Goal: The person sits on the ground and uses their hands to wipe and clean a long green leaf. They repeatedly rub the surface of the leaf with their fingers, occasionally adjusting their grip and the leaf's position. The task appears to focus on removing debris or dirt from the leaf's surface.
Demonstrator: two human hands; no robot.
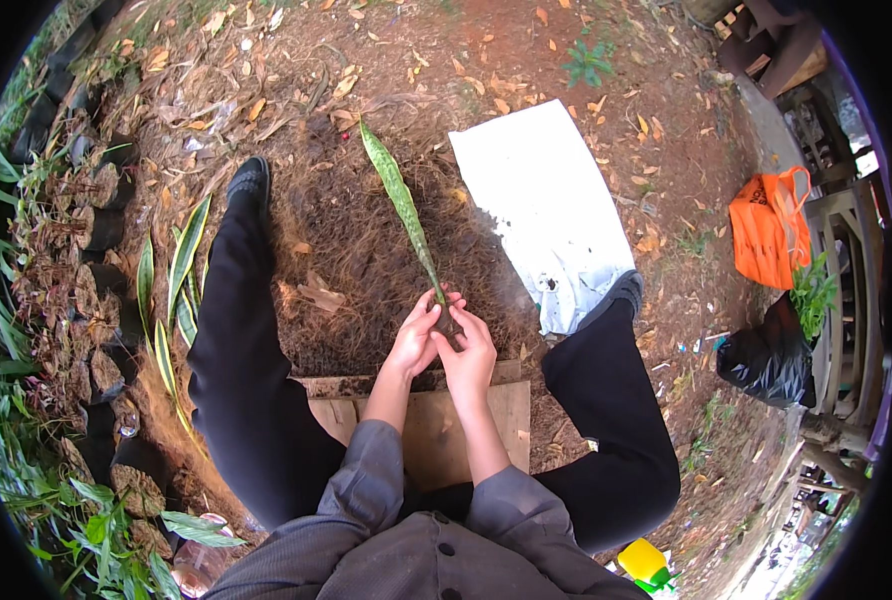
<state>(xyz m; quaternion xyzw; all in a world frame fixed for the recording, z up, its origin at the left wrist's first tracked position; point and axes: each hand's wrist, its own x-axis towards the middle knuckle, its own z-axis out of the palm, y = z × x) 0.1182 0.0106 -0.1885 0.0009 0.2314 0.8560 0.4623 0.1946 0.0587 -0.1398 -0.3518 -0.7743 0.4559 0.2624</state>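
Smooth leaf, matt wooden board, glossy black plastic bag

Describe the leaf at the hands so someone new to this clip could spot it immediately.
Find the brown fibrous soil patch between the black-trousered legs. Above it, a long narrow leaf points forward, its thin base in the grip of the left hand, the right hand close beside. It alone is hand-held; the yellow-edged leaves are left of the legs.

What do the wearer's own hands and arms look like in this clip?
The left hand and right hand are ungloved, with no watch visible. Dark grey sleeves end partway along the forearms, leaving the wrists bare. They match the dark-buttoned grey shirt.
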